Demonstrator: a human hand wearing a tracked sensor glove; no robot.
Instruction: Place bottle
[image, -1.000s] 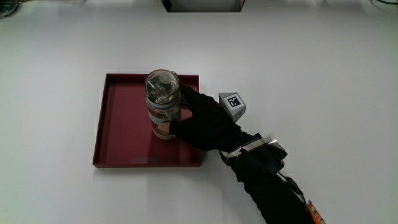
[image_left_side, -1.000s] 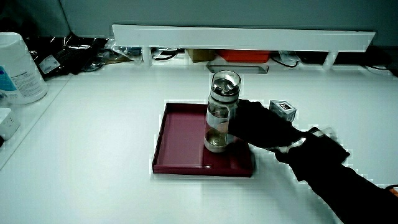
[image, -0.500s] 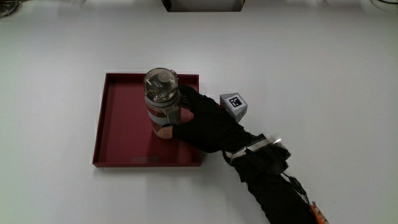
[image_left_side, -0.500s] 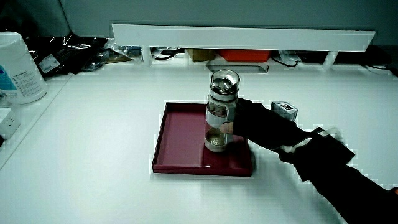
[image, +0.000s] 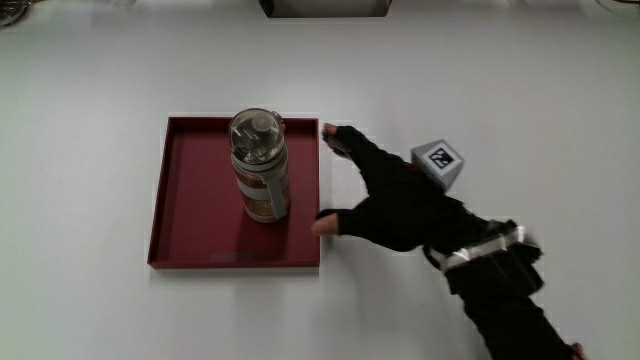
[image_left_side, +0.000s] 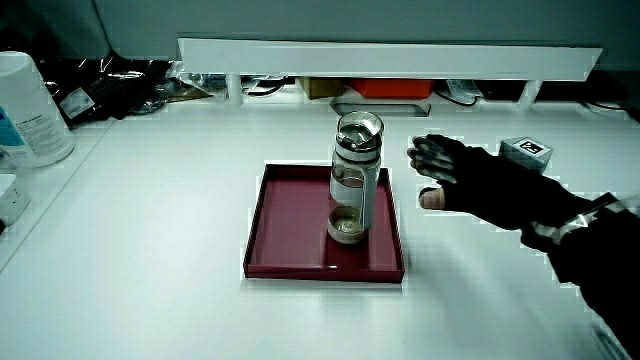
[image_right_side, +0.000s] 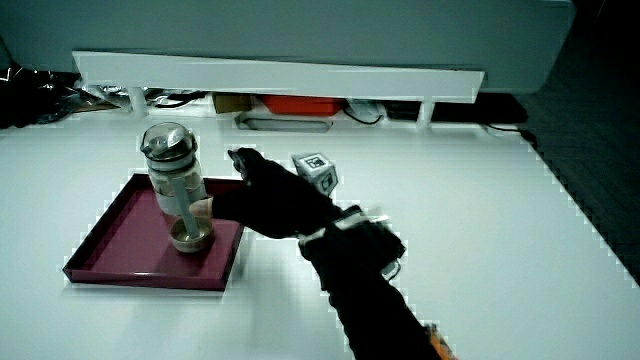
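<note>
A clear bottle (image: 260, 166) with a grey lid stands upright in the dark red tray (image: 190, 220); both side views show the bottle (image_left_side: 355, 178) (image_right_side: 178, 198) standing free. The gloved hand (image: 385, 195) hovers over the bare table just beside the tray, fingers spread and holding nothing, apart from the bottle. In both side views the hand (image_left_side: 470, 180) (image_right_side: 270, 198) is off the bottle. The patterned cube (image: 438, 162) sits on the hand's back.
A low white partition (image_left_side: 390, 60) runs along the table's edge farthest from the person, with clutter under it. A white container (image_left_side: 28, 108) stands at the table's corner in a side view.
The hand has let go of the bottle and drawn away from it, off the tray, with fingers spread. The bottle stays upright in the tray.
</note>
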